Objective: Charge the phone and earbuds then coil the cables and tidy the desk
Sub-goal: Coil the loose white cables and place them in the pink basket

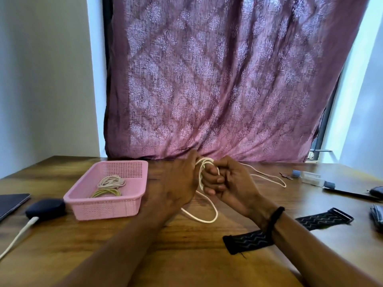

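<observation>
- I see both hands meeting in the centre of the frame, just above the wooden table (128,251), working on a white cable (207,206).
- My left hand (178,183) has loops of the white cable wound around its fingers, which are curled round the strands (the fingertips themselves are hidden from me).
- My right hand (230,181) is closed in a loose fist right against the left, fingers curled over the loops and pinching the cable at the top of the bundle.
- From the hands one length of the cable hangs down and lies in a curve on the table below them; another length trails off to the right across the table and doubles back in a narrow loop.
- A black band (274,216) sits on the right wrist.
- A pink basket (103,206) stands at centre left of the frame, holding a coiled pale cable (112,181) and, in front of it, a coiled greenish cable (106,192).
- At lower left, just beside the basket, lies a dark earbuds case (45,208) with a white charging cable (18,235) plugged into its near end.
- At the left edge lies a dark flat device (10,204) (phone or tablet, I cannot tell which).
- At lower right a black patterned strap (255,240) lies on the table, partly under the right forearm.
- At the right there is a clear tube with blue-grey caps (313,179).
- A purple patterned curtain (223,79) hangs behind the table.
</observation>
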Available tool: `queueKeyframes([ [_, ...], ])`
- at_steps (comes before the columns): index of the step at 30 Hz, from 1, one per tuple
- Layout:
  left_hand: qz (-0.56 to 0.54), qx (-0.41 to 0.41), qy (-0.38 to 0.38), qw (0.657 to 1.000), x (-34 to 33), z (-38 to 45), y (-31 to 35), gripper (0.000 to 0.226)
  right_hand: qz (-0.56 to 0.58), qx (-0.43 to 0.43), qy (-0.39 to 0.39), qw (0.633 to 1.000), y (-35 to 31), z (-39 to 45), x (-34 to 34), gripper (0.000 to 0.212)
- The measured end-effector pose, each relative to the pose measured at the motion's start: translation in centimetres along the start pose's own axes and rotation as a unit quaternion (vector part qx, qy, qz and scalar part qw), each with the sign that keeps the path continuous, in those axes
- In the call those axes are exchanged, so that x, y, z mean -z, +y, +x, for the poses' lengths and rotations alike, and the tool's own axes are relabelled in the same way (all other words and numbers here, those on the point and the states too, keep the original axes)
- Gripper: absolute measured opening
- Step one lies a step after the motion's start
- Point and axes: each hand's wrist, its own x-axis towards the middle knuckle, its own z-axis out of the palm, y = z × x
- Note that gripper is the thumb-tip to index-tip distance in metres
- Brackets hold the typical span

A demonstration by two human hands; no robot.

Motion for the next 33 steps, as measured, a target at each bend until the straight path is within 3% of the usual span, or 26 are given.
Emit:
queueKeyframes([
  [3,-0.025,0.014,0.006,1.0,-0.7,-0.3,0.8,0.031,0.098,0.016,-0.016,0.995,-0.7,-0.2,0.4,0.021],
  [9,-0.146,0.119,-0.026,0.982,-1.7,-0.1,0.4,0.026,0.116,0.062,0.003,0.991,0.1,0.3,0.4,0.026],
  [11,-0.156,0.125,-0.045,0.979,-1.7,-0.4,1.6,0.015,0.135,0.1,0.029,0.985,-0.1,0.5,0.5,0.025],
  [13,-0.153,0.111,-0.076,0.979,-2.0,-0.8,3.3,0.02,0.141,0.15,0.081,0.975,-0.3,0.6,0.6,0.026],
  [15,-0.152,0.094,-0.092,0.979,-2.6,-1.0,4.4,0.031,0.075,0.196,0.141,0.968,-0.2,0.7,0.5,0.025],
  [17,-0.155,0.099,-0.103,0.977,-2.9,-0.6,4.8,0.028,-0.093,0.239,0.208,0.944,0.1,0.8,0.5,0.023],
  [21,-0.078,0.062,-0.076,0.992,-2.1,-0.3,4.4,0.031,-0.469,0.309,0.251,0.788,0.6,0.5,0.6,0.024],
  [26,0.034,0.064,-0.009,0.997,-0.3,0.2,2.2,0.037,-0.594,0.312,0.256,0.696,0.8,0.0,1.7,0.026],
  [29,0.09,0.069,0.038,0.993,0.9,0.0,1.3,0.034,-0.636,0.279,0.235,0.68,1.1,0.1,2.2,0.025],
  [33,0.101,0.052,0.068,0.991,1.2,-0.3,1.4,0.033,-0.624,0.21,0.205,0.724,1.9,0.0,1.9,0.04],
])
